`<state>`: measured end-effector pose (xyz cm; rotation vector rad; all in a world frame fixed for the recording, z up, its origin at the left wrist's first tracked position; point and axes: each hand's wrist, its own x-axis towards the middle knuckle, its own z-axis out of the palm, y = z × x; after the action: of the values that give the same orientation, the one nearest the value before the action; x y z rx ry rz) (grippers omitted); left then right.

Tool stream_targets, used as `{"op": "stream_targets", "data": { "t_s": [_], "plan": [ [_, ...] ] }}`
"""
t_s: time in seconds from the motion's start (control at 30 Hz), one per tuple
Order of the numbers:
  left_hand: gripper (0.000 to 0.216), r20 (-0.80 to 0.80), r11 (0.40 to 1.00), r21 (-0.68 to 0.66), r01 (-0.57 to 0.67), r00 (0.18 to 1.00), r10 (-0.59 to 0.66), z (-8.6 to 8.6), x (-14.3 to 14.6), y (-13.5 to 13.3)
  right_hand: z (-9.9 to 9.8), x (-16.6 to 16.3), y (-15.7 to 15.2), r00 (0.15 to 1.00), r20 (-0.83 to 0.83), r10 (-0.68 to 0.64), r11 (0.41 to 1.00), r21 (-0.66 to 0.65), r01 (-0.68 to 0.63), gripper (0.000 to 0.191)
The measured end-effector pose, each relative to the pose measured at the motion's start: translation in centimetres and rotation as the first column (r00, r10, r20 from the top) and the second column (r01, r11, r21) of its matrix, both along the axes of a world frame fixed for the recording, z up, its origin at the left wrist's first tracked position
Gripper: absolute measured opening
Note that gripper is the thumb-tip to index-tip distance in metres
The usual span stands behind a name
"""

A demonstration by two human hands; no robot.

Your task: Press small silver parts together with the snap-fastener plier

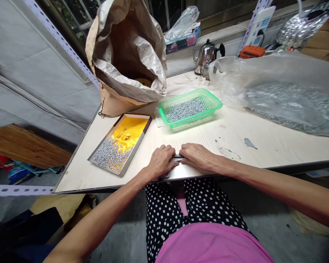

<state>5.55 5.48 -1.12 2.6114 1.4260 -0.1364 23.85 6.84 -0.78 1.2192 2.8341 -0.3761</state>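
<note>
At the table's front edge my left hand (pixel 162 159) and my right hand (pixel 195 156) face each other, fingers bent and closed. Between them shows a small flat grey metal piece (pixel 177 158), which both hands grip; its exact kind is mostly hidden by the fingers. To the left lies a shallow tray (pixel 136 150) with a yellow printed lining, its near part covered in small silvery metal pins (pixel 107 155). Beyond my hands sits a green plastic basket (pixel 193 120) holding many more such pins (pixel 186 109).
A large open paper sack (pixel 117 98) stands at the back left. On the right lies a clear plastic bag (pixel 287 95) of shiny small parts. A steel kettle (pixel 207 58), an orange object (pixel 251 52) and a blue basket (pixel 182 43) are along the back. A grey scrap (pixel 250 143) lies on the table.
</note>
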Motion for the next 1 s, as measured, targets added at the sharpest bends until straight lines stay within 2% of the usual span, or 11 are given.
{"op": "stream_targets", "data": {
  "t_s": [0.13,0.23,0.37,0.47,0.57,0.7,0.8,0.83,0.9,1.0],
  "plan": [
    [0.023,-0.023,1.0,0.02,-0.022,0.999,0.022,0.0,0.2,-0.2,-0.2,-0.7,-0.2,1.0,0.012,0.002,1.0,0.015,-0.002,0.019],
    [0.028,-0.019,0.998,0.046,-0.042,0.999,0.043,0.1,0.0,-0.4,-0.4,-0.3,0.1,1.0,-0.006,-0.003,0.998,0.069,0.004,0.016],
    [0.047,0.096,0.983,0.127,-0.13,0.988,0.118,-0.7,0.0,-2.6,-0.6,1.1,1.2,0.998,-0.037,0.056,0.995,0.083,-0.053,0.046],
    [0.05,0.211,0.976,0.194,-0.101,0.976,0.059,-2.1,0.7,-5.2,-0.9,1.9,1.9,0.996,-0.065,0.055,0.996,0.07,-0.05,0.033],
    [0.052,0.299,0.982,0.187,-0.012,0.953,-0.045,-3.2,1.8,-7.2,-1.5,1.9,2.8,0.998,-0.055,-0.008,0.99,0.138,0.015,0.025],
    [0.048,0.387,0.996,0.088,-0.021,0.922,-0.015,-3.2,2.9,-7.8,-1.9,1.2,4.5,0.995,-0.07,-0.065,0.971,0.227,0.079,0.024],
    [0.05,0.419,0.998,0.055,-0.018,0.908,-0.007,-2.9,2.9,-7.6,-1.3,-0.2,4.7,0.994,-0.069,-0.08,0.957,0.273,0.096,0.021],
    [0.052,0.433,0.998,0.058,-0.007,0.901,-0.019,-2.9,2.9,-7.5,-1.0,-1.0,4.4,0.996,-0.079,-0.043,0.956,0.285,0.063,0.02],
    [0.055,0.457,0.998,0.069,0.016,0.889,-0.046,-3.2,2.8,-7.5,-0.4,-2.8,3.3,0.986,-0.106,0.126,0.953,0.29,-0.09,0.017],
    [0.058,0.459,0.998,0.062,0.012,0.888,-0.04,-4.1,2.7,-7.6,-0.1,-6.0,1.4,0.904,-0.074,0.421,0.884,0.256,-0.391,0.011]
  ]
}}
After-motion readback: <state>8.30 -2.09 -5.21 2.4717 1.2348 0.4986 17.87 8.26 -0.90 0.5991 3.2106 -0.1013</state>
